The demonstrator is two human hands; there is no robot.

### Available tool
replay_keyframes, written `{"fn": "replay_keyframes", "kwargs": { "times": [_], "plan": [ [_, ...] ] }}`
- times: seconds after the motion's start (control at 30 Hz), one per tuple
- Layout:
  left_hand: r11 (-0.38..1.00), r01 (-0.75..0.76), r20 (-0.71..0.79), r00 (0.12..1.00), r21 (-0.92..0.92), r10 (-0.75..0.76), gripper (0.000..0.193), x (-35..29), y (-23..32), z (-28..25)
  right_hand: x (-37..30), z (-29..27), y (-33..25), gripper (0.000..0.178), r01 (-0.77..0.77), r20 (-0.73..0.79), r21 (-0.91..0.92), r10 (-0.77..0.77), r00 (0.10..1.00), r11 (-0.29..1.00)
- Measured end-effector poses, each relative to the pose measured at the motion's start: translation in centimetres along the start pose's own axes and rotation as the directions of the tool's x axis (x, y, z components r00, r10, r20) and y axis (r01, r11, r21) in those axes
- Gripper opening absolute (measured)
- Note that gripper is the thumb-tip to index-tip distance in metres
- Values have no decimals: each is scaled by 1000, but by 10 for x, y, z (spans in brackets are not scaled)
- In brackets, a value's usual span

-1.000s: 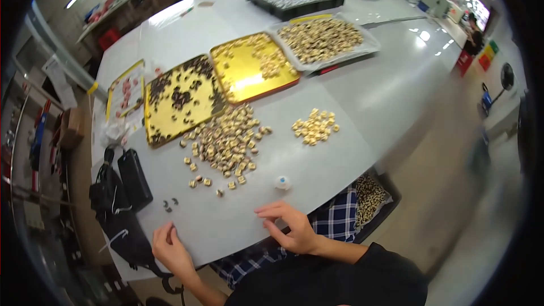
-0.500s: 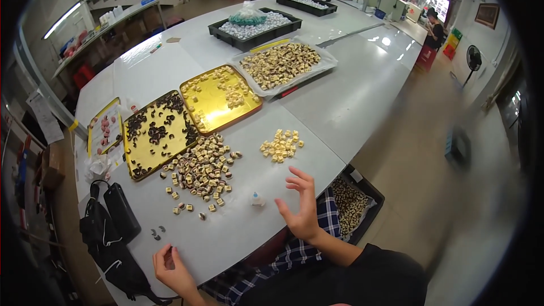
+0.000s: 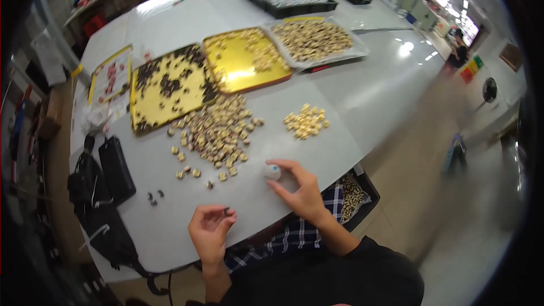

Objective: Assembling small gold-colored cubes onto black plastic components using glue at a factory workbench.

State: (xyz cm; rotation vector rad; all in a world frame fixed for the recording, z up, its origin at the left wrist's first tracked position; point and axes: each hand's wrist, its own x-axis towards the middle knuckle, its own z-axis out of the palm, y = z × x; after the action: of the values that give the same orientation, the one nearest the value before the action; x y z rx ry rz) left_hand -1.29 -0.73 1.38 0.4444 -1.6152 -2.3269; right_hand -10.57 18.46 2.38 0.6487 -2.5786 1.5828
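Between the thumb and fingertips of my left hand [image 3: 211, 232] is a small dark piece [image 3: 228, 211], pinched above the table's near edge. My right hand [image 3: 301, 190] has thumb and forefinger around a small white squeeze bottle [image 3: 272, 172] with a blue tip. Ahead of my hands lies a heap of small cream-and-dark pieces [image 3: 218, 127], with several strays on its near side. A smaller pile of plain cream pieces [image 3: 306, 121] sits to its right. A few dark curved pieces [image 3: 153, 199] lie at the left.
Behind the heap are a gold tray of dark curved pieces [image 3: 195, 97], a gold tray of cream pieces [image 3: 226, 62] and a lined tray full of cream-and-dark pieces [image 3: 357, 51]. A black bag [image 3: 107, 238] and black case [image 3: 117, 170] lie left. A bin [image 3: 371, 192] stands below the right edge.
My right hand has come down to the small bottle and closed around it. My left hand has moved right and up with the dark piece. The view has shifted too.
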Motion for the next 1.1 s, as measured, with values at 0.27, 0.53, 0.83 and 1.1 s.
{"fn": "replay_keyframes", "kwargs": {
  "times": [0.27,0.53,0.83,1.1],
  "plan": [
    [999,52,70,996,2,-52,27,9,1,-3,-7,23,-2,39,-112,40,635,112,993,764],
    [972,-233,187,955,-17,232,30,15,-10,-3,3,42,2,43,-84,-28,947,340,940,311],
    [950,-239,214,957,200,196,28,8,-8,6,-8,39,12,39,-60,2,979,286,958,195],
    [902,-319,229,939,292,258,32,10,-8,7,-6,42,4,32,52,-110,906,114,987,420]
  ]
}}
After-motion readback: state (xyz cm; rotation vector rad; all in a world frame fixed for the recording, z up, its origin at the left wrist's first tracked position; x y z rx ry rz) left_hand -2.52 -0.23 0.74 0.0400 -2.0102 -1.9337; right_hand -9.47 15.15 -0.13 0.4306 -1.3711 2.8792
